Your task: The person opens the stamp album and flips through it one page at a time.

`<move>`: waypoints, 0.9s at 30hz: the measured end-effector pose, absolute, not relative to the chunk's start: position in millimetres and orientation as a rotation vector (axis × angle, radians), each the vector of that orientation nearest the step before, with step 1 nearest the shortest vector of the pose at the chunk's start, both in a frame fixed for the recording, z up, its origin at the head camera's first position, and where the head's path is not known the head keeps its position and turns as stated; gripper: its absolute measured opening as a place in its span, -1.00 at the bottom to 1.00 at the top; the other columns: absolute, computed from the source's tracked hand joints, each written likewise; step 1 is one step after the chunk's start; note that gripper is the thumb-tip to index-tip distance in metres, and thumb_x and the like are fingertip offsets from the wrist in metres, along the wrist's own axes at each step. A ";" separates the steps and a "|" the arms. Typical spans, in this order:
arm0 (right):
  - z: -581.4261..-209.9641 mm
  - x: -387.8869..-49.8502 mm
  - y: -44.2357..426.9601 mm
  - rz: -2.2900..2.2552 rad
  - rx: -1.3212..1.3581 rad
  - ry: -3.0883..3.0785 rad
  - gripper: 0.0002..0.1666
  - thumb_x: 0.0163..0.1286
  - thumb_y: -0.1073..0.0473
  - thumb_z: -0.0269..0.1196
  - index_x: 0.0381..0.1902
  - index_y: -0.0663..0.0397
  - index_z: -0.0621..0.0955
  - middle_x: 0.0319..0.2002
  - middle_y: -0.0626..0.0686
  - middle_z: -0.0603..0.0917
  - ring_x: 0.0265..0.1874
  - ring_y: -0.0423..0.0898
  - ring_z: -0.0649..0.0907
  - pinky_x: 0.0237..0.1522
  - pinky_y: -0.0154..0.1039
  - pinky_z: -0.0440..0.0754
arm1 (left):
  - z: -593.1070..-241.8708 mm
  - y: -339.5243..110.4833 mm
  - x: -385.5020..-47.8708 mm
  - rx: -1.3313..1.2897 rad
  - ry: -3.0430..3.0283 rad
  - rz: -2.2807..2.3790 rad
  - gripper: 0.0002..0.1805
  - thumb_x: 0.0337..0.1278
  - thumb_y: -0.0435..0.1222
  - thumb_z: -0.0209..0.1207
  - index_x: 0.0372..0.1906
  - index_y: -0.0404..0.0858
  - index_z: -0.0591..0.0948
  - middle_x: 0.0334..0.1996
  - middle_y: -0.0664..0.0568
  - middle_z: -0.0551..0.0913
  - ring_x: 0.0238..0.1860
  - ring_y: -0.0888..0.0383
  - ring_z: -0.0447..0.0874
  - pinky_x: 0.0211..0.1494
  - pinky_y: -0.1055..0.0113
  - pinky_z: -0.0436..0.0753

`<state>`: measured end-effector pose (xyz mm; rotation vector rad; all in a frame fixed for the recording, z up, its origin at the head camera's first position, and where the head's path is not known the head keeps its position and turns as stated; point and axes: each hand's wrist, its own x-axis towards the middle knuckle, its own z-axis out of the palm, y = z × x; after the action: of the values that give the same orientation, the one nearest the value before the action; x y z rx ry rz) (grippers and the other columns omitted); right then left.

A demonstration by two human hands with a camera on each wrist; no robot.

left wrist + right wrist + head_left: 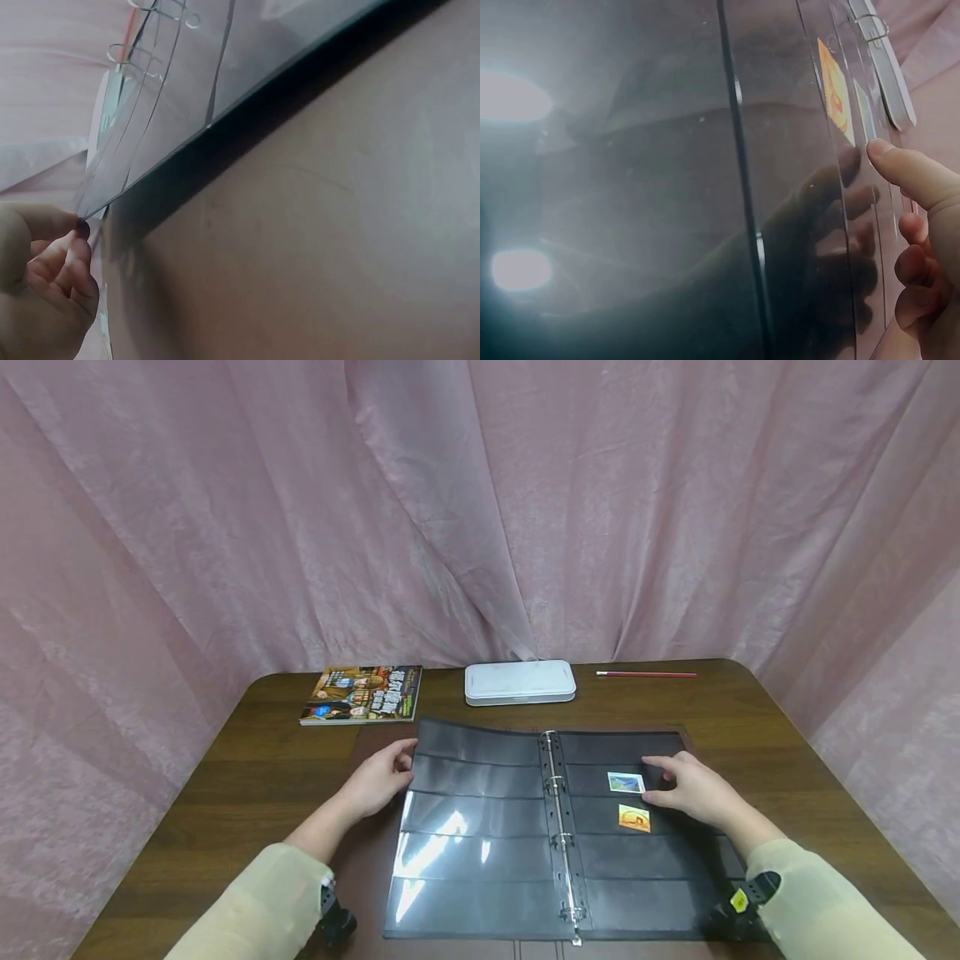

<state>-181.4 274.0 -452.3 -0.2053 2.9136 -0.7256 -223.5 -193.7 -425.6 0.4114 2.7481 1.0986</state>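
A ring binder with black pocket pages (pixel 472 860) lies spread on the table. The left hand (pixel 378 781) pinches the outer edge of the left page near its top corner; in the left wrist view, thumb and fingertips (pixel 82 225) meet at the page corner (pixel 112 196). On the right page are a blue-green stamp (pixel 626 782) and, below it, an orange stamp (pixel 634 818). The right hand (pixel 693 789) is beside the blue-green stamp, thumb and index finger apart, the thumb at its right edge. In the right wrist view the thumb (pixel 907 169) reaches that stamp (pixel 864 109), beyond the orange one (pixel 835 90).
Behind the binder, a colourful book (pixel 363 695) lies at the left, a white case (pixel 520 682) in the middle and a red pencil (pixel 648 674) at the right. A brown mat (pixel 363 868) is under the binder. Pink curtains (pixel 480 510) hang behind the table.
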 end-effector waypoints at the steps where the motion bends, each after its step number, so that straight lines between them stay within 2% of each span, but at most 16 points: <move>1: -452.9 -181.0 274.3 -0.723 -0.207 2.912 -0.16 0.07 -0.14 0.40 0.23 0.18 0.46 -0.22 0.12 0.46 -0.29 0.00 0.47 -0.31 -0.09 0.45 | -426.6 -193.7 -223.3 0.414 2.752 1.082 -0.42 0.10 -0.48 0.12 0.28 -0.43 0.33 -0.29 -0.04 0.55 -0.29 0.13 0.47 -0.13 0.18 0.45; 8: -456.0 -179.5 276.1 -0.735 -0.201 2.886 -0.13 0.08 -0.17 0.38 0.24 0.20 0.44 -0.19 0.13 0.47 -0.27 0.01 0.48 -0.28 -0.05 0.47 | -432.2 -193.3 -224.8 0.451 2.783 0.977 -0.41 0.08 -0.48 0.14 0.27 -0.46 0.33 -0.35 0.03 0.52 -0.27 0.10 0.47 -0.09 0.14 0.45; 24: -455.2 -175.0 286.0 -0.719 -0.184 2.900 -0.09 0.06 -0.21 0.38 0.23 0.25 0.43 -0.24 0.12 0.45 -0.30 0.01 0.46 -0.34 -0.11 0.42 | -441.9 -192.3 -223.5 0.508 2.804 0.796 -0.42 0.09 -0.48 0.12 0.26 -0.54 0.30 -0.39 0.01 0.39 -0.29 0.10 0.35 -0.18 0.18 0.36; 27: -456.3 -173.6 289.9 -0.711 -0.175 2.903 -0.07 0.05 -0.23 0.38 0.22 0.26 0.44 -0.24 0.13 0.45 -0.31 0.02 0.46 -0.36 -0.12 0.42 | -445.5 -193.4 -222.5 0.509 2.802 0.770 -0.45 0.13 -0.45 0.13 0.25 -0.50 0.34 -0.35 0.00 0.38 -0.29 0.10 0.34 -0.19 0.18 0.35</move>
<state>-173.6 289.9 -456.3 -0.1746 2.9035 -0.7113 -222.5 -193.4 -445.5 0.5091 2.8023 0.7703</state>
